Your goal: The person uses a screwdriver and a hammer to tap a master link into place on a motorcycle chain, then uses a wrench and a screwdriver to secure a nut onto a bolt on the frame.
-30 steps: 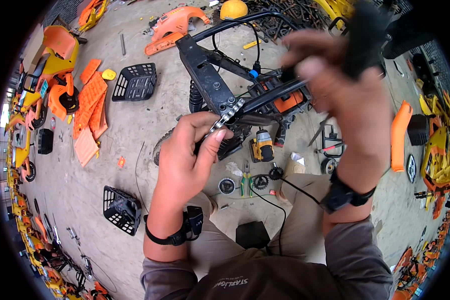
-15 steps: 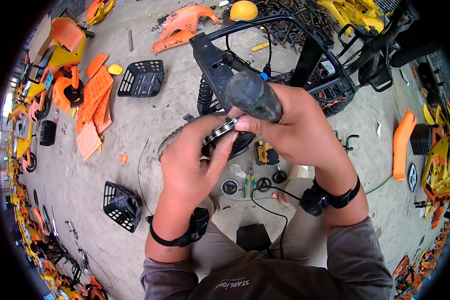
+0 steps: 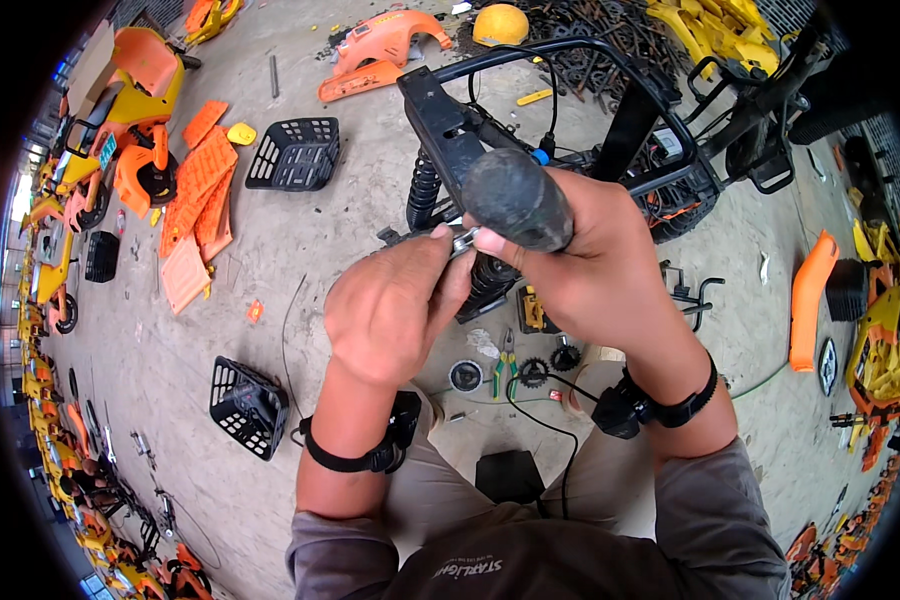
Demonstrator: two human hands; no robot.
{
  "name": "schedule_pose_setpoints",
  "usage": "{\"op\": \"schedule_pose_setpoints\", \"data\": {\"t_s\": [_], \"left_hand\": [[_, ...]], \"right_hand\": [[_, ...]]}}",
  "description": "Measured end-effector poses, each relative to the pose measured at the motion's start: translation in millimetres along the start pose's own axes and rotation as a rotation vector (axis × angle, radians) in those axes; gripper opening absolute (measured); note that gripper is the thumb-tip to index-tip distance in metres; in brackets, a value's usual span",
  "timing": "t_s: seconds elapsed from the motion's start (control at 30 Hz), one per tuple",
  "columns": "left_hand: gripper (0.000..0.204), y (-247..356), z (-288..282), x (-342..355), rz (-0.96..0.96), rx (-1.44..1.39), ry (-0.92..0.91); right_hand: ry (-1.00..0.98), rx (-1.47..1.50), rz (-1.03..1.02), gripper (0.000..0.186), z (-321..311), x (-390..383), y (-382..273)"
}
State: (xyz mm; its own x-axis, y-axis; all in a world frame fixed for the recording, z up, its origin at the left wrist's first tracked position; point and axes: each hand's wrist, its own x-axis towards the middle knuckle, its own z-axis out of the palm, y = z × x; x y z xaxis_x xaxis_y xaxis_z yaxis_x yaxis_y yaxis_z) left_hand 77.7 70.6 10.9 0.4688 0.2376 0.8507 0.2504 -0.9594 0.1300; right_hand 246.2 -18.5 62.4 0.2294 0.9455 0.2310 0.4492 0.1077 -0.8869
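My left hand [image 3: 385, 310] is closed, with thumb and fingers pinching a shiny metal ring-like part [image 3: 463, 241]. Most of that part is hidden behind the fingers. My right hand [image 3: 605, 265] grips a black rubber mallet [image 3: 515, 200], its worn rounded head rising above the fist. The right thumb also presses against the metal part's edge. Beyond both hands stands a black scooter frame [image 3: 430, 100] with a coil shock absorber [image 3: 423, 190]. On the floor below the hands lie pliers [image 3: 505, 365] with green-and-yellow handles, a round metal ring [image 3: 465, 376] and dark gears [image 3: 535, 372].
A yellow-and-black tool [image 3: 536, 310] is partly hidden behind my right hand. Black baskets [image 3: 295, 155] and orange panels [image 3: 195, 185] lie to the left. An orange strip [image 3: 812, 300] is on the right. A yellow helmet-like shell [image 3: 500, 24] sits beside dark scrap parts [image 3: 600, 40].
My left hand has turned, and its back now covers more of the metal part. The whole scene has shifted slightly right in view. The right hand keeps its grip on the mallet.
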Motion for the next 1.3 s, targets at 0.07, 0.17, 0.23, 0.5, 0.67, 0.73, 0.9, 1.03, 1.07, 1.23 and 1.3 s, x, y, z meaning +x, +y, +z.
{"op": "schedule_pose_setpoints", "data": {"t_s": [0.07, 0.17, 0.23, 0.5, 0.67, 0.73, 0.9, 1.03, 1.07, 1.23, 1.3], "left_hand": [[0.033, 0.1, -1.4, 1.7, 0.006, 0.033, -0.041], [0.033, -5.1, 1.7, -0.1, 0.057, 0.051, -0.018], [0.034, -9.2, 4.1, -1.8, 0.104, 0.039, 0.045], [0.036, -10.0, 2.6, -1.5, 0.133, 0.062, 0.053], [0.034, -8.6, 1.6, 2.8, 0.152, 0.066, 0.044], [0.034, -7.9, 2.3, 3.1, 0.162, 0.071, 0.04], [0.034, -6.9, 1.7, 2.3, 0.102, -0.012, 0.052], [0.034, 0.5, -1.8, 6.5, 0.058, -0.017, -0.005], [0.033, 3.2, -0.6, 7.8, -0.004, 0.014, -0.031], [0.031, 5.8, 12.9, 0.1, -0.19, -0.155, 0.139], [0.03, 11.1, 10.5, 5.3, -0.208, -0.145, 0.123]], "right_hand": [[0.015, -0.011, 0.019, 0.015, 1.2, -0.7, -0.3], [0.097, 0.02, -0.004, 0.011, 10.1, 0.0, 0.9], [0.164, 0.063, -0.046, 0.008, 15.6, 1.0, 4.3], [0.169, 0.113, 0.007, 0.017, 16.2, 1.8, 6.1], [0.158, 0.118, 0.051, 0.019, 12.2, 3.7, 2.6], [0.146, 0.118, 0.082, 0.02, 10.6, 4.8, 3.6], [0.118, 0.168, 0.105, 0.019, 9.3, 3.1, 7.5], [0.107, 0.304, 0.17, 0.015, 9.5, 2.1, 6.3], [0.125, 0.336, 0.137, 0.014, 10.9, 2.8, 7.5], [0.149, 0.225, 0.016, 0.01, 10.1, 2.6, 7.5], [0.164, 0.113, -0.019, 0.015, 7.8, 1.5, 8.5]]}}
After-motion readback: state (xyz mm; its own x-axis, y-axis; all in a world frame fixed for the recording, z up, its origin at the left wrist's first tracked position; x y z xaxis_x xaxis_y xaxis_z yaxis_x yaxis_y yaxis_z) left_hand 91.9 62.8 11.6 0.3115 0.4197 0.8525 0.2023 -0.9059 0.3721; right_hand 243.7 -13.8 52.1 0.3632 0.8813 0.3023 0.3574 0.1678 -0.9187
